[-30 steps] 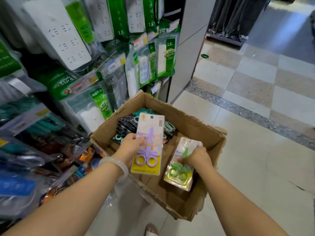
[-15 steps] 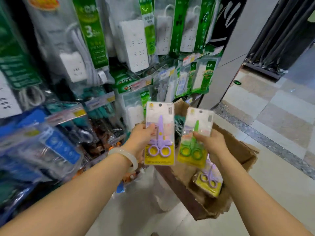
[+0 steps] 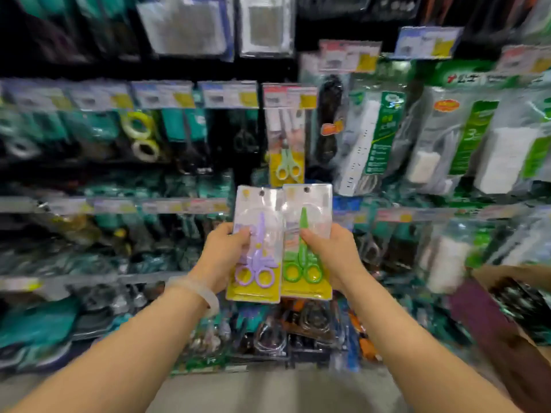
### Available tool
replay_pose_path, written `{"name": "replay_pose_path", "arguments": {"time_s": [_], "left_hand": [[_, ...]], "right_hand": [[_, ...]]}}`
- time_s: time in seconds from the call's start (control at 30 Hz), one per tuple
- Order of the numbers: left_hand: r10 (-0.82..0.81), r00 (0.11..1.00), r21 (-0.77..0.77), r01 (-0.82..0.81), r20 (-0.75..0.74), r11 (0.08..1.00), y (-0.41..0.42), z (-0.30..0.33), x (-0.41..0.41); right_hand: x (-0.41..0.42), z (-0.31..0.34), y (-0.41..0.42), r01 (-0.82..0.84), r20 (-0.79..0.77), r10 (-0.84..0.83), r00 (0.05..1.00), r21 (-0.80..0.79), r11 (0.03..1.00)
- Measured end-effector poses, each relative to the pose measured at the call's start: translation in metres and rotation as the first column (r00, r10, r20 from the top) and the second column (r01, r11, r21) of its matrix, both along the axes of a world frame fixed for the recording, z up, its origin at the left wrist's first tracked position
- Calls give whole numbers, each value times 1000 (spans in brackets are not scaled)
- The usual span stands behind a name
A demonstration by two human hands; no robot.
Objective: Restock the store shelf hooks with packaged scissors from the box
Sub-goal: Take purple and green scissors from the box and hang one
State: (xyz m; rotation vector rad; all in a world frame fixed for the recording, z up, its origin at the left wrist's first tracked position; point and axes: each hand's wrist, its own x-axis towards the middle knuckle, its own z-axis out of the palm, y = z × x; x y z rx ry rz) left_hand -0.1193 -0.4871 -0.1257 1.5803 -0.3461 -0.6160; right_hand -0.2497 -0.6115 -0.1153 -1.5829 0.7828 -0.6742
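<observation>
- The left hand (image 3: 222, 257) gripped a purple scissors pack (image 3: 257, 244) by its left edge, thumb across the front, with a pale bangle (image 3: 195, 292) on the wrist.
- The right hand (image 3: 334, 254) gripped a green scissors pack (image 3: 307, 242) by its right edge, thumb on the clear blister.
- Both packs stood upright and side by side in front of the shelf; their inner edges touched or slightly overlapped, and which one lay in front could not be told.
- Each pack had a clear top with a round hang hole, a plastic bubble over the blades and a yellow card behind the ring handles.
- Just above the two packs, a hanging pack (image 3: 286, 150) with pale green scissors on a yellow card was on a hook below a price tag (image 3: 289, 96).
- The shelf (image 3: 119, 205) was a blurred wall of rows of hooks with price tags along their fronts, carrying tape rolls (image 3: 142, 138) at the left and bagged power strips (image 3: 372, 144) at the right.
- The cardboard box (image 3: 507, 332) sat at the right edge of the view, a brown flap and dark packs showing inside.
- Pale floor (image 3: 277, 391) lay along the foot of the shelf.
</observation>
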Motion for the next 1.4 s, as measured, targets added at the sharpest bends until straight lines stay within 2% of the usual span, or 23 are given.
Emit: {"name": "replay_pose_path", "arguments": {"time_s": [0.1, 0.2, 0.3, 0.47, 0.67, 0.8, 0.93, 1.17, 1.27, 1.4], "left_hand": [[232, 972, 6, -232, 33, 973, 98, 15, 40], [447, 894, -26, -446, 44, 895, 183, 24, 74], [555, 830, -73, -552, 46, 831, 251, 36, 106], [715, 677, -186, -691, 172, 699, 335, 77, 157], [761, 623, -256, -717, 182, 649, 411, 120, 247], [766, 600, -263, -719, 232, 643, 441, 154, 316], [781, 594, -332, -709, 195, 622, 462, 180, 380], [802, 581, -429, -694, 140, 578, 489, 191, 462], [769, 633, -488, -644, 92, 589, 501, 196, 496], [693, 718, -522, -565, 70, 639, 515, 205, 533]], "right_hand": [[72, 5, 83, -169, 45, 171, 984, -48, 985], [131, 15, 158, -337, 43, 343, 938, -113, 935], [180, 32, 217, -469, 20, 484, 875, -217, 856], [265, 68, 299, -577, 122, 609, 784, -220, 786], [370, 108, 372, -603, 190, 679, 709, -335, 724], [444, 139, 398, -640, 276, 718, 639, -327, 695], [507, 165, 422, -636, 327, 721, 611, -339, 693], [588, 186, 451, -608, 303, 688, 659, -324, 725], [623, 200, 456, -594, 285, 671, 684, -315, 740], [663, 219, 463, -590, 277, 618, 736, -186, 786]]}}
